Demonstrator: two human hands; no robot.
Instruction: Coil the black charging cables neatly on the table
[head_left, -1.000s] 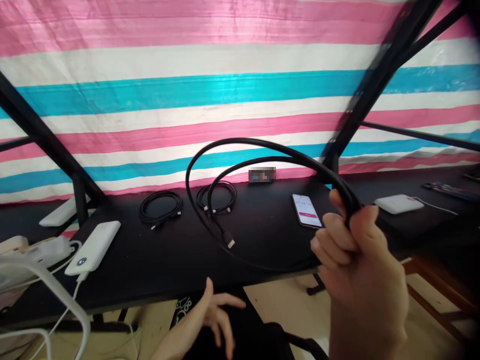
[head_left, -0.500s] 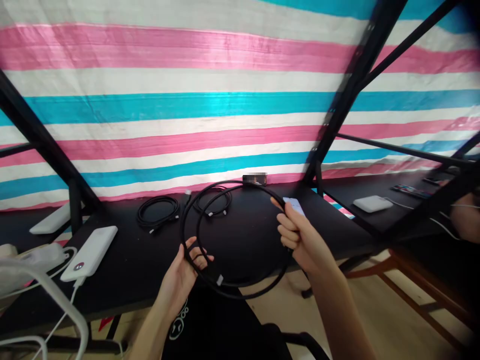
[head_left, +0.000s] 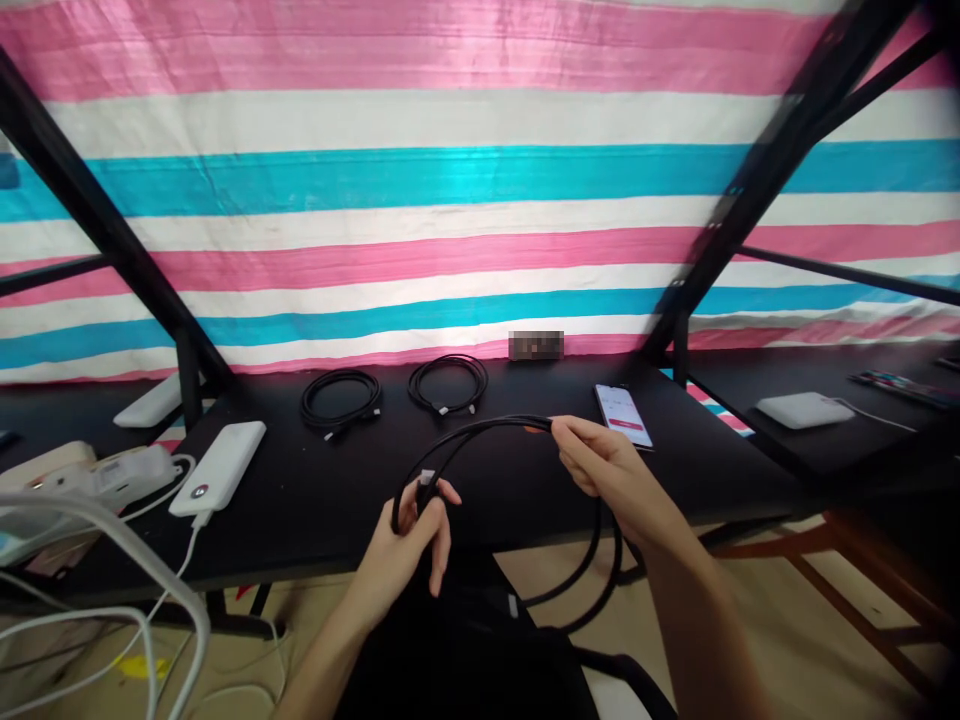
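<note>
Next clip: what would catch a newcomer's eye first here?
First, the broad pink, white and turquoise striped sheet that fills the whole background. Then, at centre front, the looped black cable held between the left hand and the right hand above the near edge of the black table. Two coiled black cables lie at the table's back, with a lit smartphone to their right.

On desk (head_left: 315,500) rear: first coil (head_left: 341,375) left of second coil (head_left: 448,358); phone (head_left: 622,415) further right; power bank (head_left: 219,467) far left. In front: cable loop (head_left: 487,428) between left hand (head_left: 409,545), right hand (head_left: 611,470).
</note>
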